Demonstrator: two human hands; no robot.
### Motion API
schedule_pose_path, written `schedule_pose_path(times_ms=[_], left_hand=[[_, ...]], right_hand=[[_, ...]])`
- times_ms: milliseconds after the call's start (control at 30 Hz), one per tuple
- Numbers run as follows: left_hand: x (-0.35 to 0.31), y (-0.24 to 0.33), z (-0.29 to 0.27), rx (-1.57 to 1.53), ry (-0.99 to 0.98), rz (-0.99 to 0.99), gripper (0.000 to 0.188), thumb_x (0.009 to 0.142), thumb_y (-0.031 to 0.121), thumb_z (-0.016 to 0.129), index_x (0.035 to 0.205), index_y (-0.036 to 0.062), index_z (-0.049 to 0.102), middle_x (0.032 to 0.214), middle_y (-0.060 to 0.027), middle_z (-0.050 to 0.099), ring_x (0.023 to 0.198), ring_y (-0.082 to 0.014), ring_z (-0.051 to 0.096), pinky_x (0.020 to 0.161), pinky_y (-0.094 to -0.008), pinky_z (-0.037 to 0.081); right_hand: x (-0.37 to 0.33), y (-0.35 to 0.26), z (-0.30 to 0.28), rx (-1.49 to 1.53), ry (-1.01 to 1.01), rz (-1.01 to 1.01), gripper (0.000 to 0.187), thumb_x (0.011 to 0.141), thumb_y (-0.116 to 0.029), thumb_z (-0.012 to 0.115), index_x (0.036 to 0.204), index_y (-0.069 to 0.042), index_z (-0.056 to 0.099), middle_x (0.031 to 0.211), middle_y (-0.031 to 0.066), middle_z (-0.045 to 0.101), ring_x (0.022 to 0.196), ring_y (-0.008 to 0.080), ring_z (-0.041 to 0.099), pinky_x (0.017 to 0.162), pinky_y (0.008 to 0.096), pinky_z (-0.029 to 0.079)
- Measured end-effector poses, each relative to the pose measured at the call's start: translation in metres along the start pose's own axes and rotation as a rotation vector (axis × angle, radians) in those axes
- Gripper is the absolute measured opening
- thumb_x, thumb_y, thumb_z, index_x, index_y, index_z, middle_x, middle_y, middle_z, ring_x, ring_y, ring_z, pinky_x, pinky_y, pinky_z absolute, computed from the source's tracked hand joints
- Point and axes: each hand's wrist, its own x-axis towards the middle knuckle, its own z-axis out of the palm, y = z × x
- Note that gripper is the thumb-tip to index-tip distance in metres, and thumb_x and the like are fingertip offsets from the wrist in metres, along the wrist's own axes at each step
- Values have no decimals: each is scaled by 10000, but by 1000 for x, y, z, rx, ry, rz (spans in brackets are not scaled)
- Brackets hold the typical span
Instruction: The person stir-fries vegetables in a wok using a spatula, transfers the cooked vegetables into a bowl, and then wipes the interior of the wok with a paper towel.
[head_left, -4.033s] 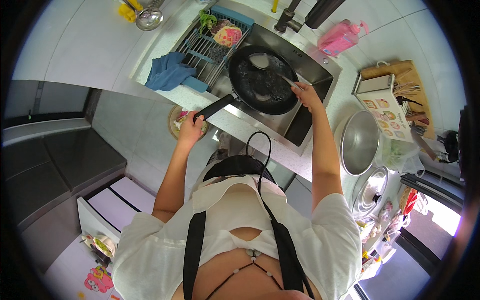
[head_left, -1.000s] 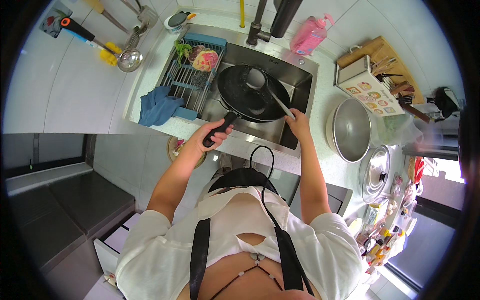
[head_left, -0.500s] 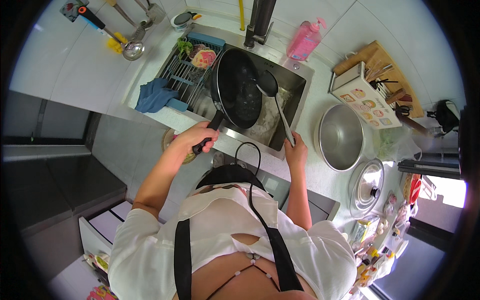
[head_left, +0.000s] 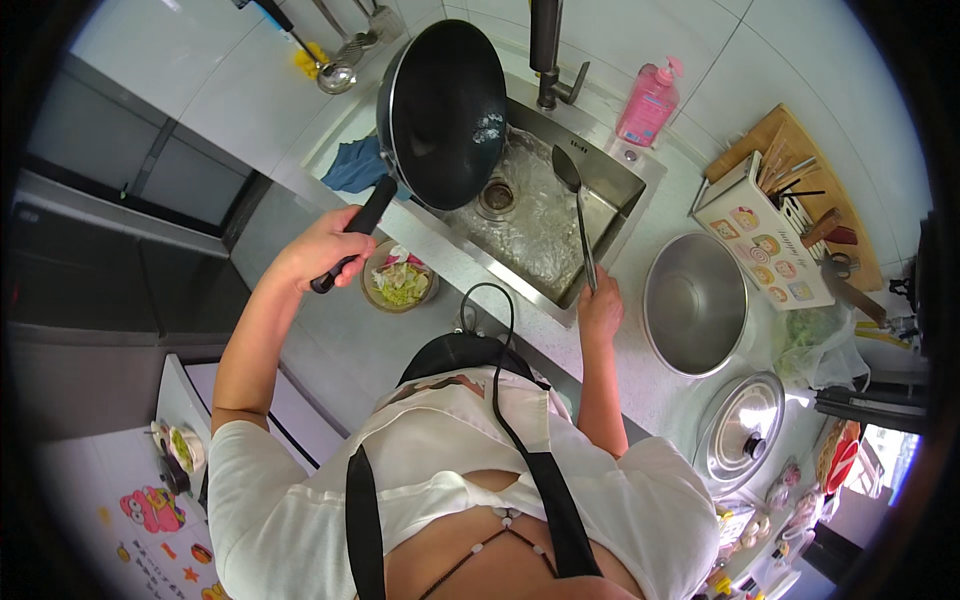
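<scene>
My left hand [head_left: 330,250] is closed round the black handle of a wok [head_left: 448,115]. The wok is tilted above the left side of the sink, showing its dark inside with a wet, shiny patch. My right hand [head_left: 600,308] grips the metal handle of a ladle [head_left: 567,168] with a dark head, held over the right part of the sink. Water with bubbles covers the bottom of the sink [head_left: 625,225] around the drain [head_left: 496,197]. Most of the drying rack is hidden behind the wok; a blue cloth [head_left: 355,165] shows beside it.
Behind the sink stand a faucet [head_left: 548,60] and a pink pump bottle [head_left: 648,103]. A steel pot [head_left: 695,305], a lid [head_left: 740,430] and a utensil holder [head_left: 760,235] are on the right counter. A bowl of vegetable scraps [head_left: 400,280] sits below the counter's front edge.
The wok has moved up and left, from over the sink's middle to its left side, uncovering the drain. The ladle has come away from the wok. The whole view has shifted.
</scene>
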Motion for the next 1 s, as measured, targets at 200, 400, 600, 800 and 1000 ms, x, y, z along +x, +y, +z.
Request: schedule_pose_path(times_ms=[200,400,600,800,1000], left_hand=[[-37,-3,12,143,175,97,168,707,70,510,845,13,434,531,-14,428,365,-77,393,331,-225,306],[-43,-8,23,214,175,109,158,701,65,512,828,11,435,553,-9,428,370,-79,398,333,-231,313],[-37,-19,32,243,123,60,130,697,65,519,789,14,444,548,-11,435,373,-78,406,334,-230,320],[-37,-26,35,222,77,1,113,703,61,530,769,26,445,528,-15,441,374,-81,417,333,-230,331],[-42,-33,34,303,45,16,109,721,53,520,803,15,460,518,-19,438,371,-82,420,335,-232,331]], right_hand=[[-5,0,4,197,8,-71,352,745,-105,569,1094,-99,524,905,138,553,829,336,547,698,417,443],[-3,-1,-3,248,-23,-78,333,743,-104,566,1075,-95,547,911,147,562,845,339,549,709,412,441],[-11,-1,-13,371,-58,81,305,713,-129,596,982,12,582,840,209,601,797,345,581,726,378,447],[-16,16,-4,591,-80,184,297,723,-179,634,936,24,599,789,140,626,728,218,578,709,335,441],[-29,20,2,865,-249,396,260,823,-259,555,899,-15,604,595,-1,480,461,76,407,409,234,319]])
